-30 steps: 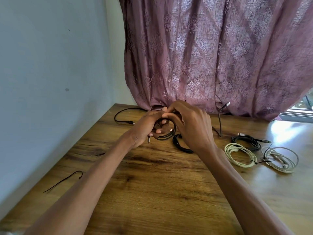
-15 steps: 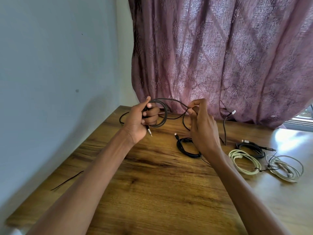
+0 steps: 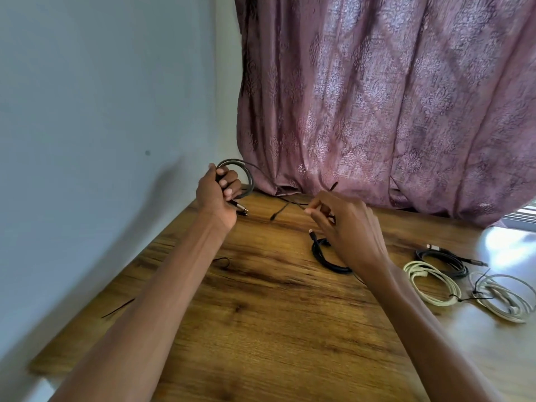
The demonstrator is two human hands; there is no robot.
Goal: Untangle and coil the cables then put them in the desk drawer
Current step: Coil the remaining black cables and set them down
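Since the earlier frame both hands have drawn apart: left hand [image 3: 216,195] grips the grey coil [image 3: 242,174] above the bench [image 3: 275,329]; right hand [image 3: 346,224] pinches its thin tail [image 3: 293,200]. Black [image 3: 324,258] and white [image 3: 429,281] coils lie nearby. No readable writing shows.

You are in a home room: a wood-grain desk [image 3: 261,329] in a corner, plain pale wall [image 3: 101,97], patterned mauve curtain [image 3: 391,97] over a window [image 3: 526,216].

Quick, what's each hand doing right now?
Left hand: grips the coiled dark cable.
Right hand: pinches the loose end of that cable.
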